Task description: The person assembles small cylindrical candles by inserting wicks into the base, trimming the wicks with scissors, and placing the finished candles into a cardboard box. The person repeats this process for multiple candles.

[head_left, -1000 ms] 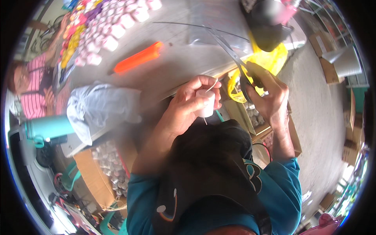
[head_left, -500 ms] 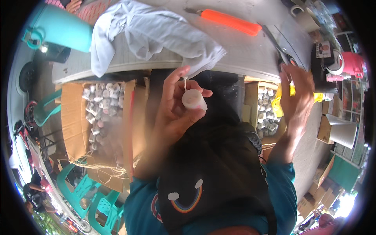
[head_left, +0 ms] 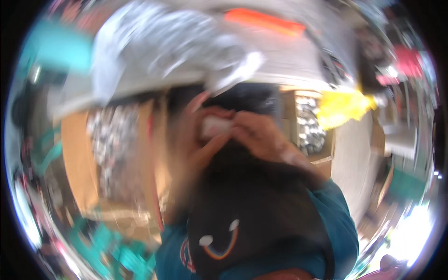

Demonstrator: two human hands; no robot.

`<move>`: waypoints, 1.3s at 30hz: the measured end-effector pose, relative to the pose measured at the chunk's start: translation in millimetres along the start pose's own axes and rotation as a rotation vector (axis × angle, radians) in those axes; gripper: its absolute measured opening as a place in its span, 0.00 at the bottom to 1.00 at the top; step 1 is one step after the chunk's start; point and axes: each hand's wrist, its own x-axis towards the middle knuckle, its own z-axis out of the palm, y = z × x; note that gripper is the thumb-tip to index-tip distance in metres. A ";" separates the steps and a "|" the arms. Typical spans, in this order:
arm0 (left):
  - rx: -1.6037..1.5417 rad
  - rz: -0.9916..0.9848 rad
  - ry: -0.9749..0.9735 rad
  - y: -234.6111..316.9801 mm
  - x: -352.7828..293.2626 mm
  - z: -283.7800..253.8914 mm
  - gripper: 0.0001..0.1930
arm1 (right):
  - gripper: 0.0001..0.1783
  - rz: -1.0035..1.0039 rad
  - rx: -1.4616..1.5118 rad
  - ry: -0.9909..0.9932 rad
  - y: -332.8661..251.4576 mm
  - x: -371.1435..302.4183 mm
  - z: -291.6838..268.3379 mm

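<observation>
My left hand (head_left: 198, 135) is closed around a small white cylinder (head_left: 217, 127) in front of my chest. It has a faint pink mark on its side. My right hand (head_left: 259, 133) has its fingers curled together at the cylinder's right end, and its fingertips meet my left fingers there. Motion blur hides what, if anything, those right fingers pinch. Below both hands is the black apron (head_left: 261, 200) with a rainbow print that I wear.
Open cardboard boxes of small whitish cylinders stand left (head_left: 114, 140) and right (head_left: 310, 121). A yellow plastic bag (head_left: 345, 109) lies by the right one. On the table (head_left: 280, 56) are a pale cloth (head_left: 163, 42), an orange-handled tool (head_left: 263, 21) and a turquoise tumbler (head_left: 58, 49).
My right hand has come from the table's right edge inward to the cylinder, its fingers now curled. My left hand still holds the cylinder, now tipped; its white string no longer shows clearly.
</observation>
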 end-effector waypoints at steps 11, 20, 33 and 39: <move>0.273 -0.089 -0.587 9.7 54.3 8.2 0.29 | 0.12 -0.071 -0.634 0.727 36.1 -14.7 -12.4; -0.310 -0.306 -1.070 -17.9 98.9 47.9 0.33 | 0.10 0.111 -0.736 0.772 60.3 -29.0 -47.3; -0.146 -0.330 -0.983 -34.2 109.2 22.5 0.43 | 0.07 -0.164 -0.828 1.014 23.8 -20.9 -110.8; -0.058 -0.311 -0.820 -20.7 86.4 23.6 0.42 | 0.08 0.173 -1.080 0.962 39.7 24.4 -155.7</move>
